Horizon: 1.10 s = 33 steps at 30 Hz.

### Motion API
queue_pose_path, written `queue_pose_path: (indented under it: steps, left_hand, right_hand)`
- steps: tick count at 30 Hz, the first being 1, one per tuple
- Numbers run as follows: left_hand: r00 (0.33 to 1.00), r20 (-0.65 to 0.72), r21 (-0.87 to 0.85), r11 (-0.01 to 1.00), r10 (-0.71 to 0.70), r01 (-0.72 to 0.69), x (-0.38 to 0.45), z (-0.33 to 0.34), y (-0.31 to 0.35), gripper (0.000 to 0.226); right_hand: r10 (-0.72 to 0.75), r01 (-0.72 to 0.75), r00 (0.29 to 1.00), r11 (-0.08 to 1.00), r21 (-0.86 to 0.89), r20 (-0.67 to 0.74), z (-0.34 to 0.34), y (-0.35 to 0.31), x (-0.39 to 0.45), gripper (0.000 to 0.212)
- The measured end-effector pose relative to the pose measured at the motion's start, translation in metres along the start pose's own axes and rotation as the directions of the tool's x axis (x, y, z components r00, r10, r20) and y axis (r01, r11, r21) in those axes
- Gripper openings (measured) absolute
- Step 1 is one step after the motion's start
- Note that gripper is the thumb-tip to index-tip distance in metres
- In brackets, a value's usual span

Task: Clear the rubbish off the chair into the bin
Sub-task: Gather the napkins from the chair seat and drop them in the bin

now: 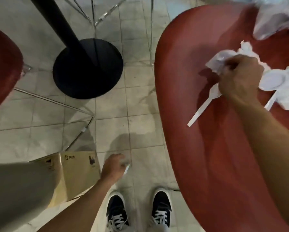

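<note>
1. The right hand is down on the red chair, its grip closed round a crumpled white napkin and the head of a white plastic fork.
2. The fork's long axis runs from the hand toward 7 o'clock, handle end free and lying on the seat.
3. More rubbish lies just beside that hand at 3 o'clock: a white plastic lid and more crumpled paper; a plastic bag sits at 1 o'clock.
4. The left hand hangs low over the floor, well apart from the chair; it seems to pinch something small and white, but blur leaves that unsure.
5. The cardboard box, probably the bin, stands at 9 o'clock of the left hand, so the right hand's load must likely cross leftward.
</note>
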<state>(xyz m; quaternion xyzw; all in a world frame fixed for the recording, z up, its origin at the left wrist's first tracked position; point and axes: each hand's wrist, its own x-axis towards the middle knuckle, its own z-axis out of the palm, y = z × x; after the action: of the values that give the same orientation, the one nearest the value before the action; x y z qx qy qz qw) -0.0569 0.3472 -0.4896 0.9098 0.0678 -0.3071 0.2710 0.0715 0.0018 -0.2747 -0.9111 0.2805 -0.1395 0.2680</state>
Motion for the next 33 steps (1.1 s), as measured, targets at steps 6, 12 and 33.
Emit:
queue_pose_path:
  steps: [6, 12, 33]
  left_hand:
    - [0.998, 0.056, 0.065, 0.998, -0.011, 0.007, 0.044, 0.08, -0.082, 0.025]
    - [0.994, -0.06, 0.105, 0.99, 0.096, -0.09, 0.11, 0.171, -0.169, 0.043]
    - [0.984, -0.159, -0.612, 0.79, -0.081, -0.034, -0.156, -0.166, 0.119, 0.039]
  right_hand:
    - [-0.142, 0.144, 0.989, 0.988, 0.051, -0.039, 0.026, -0.023, -0.024, 0.031]
    - [-0.259, 0.262, 0.964, 0.964, 0.048, -0.063, 0.041, -0.018, -0.056, 0.023]
    - [-0.095, -0.037, 0.897, 0.957, 0.289, 0.431, -0.143, -0.162, -0.195, 0.012]
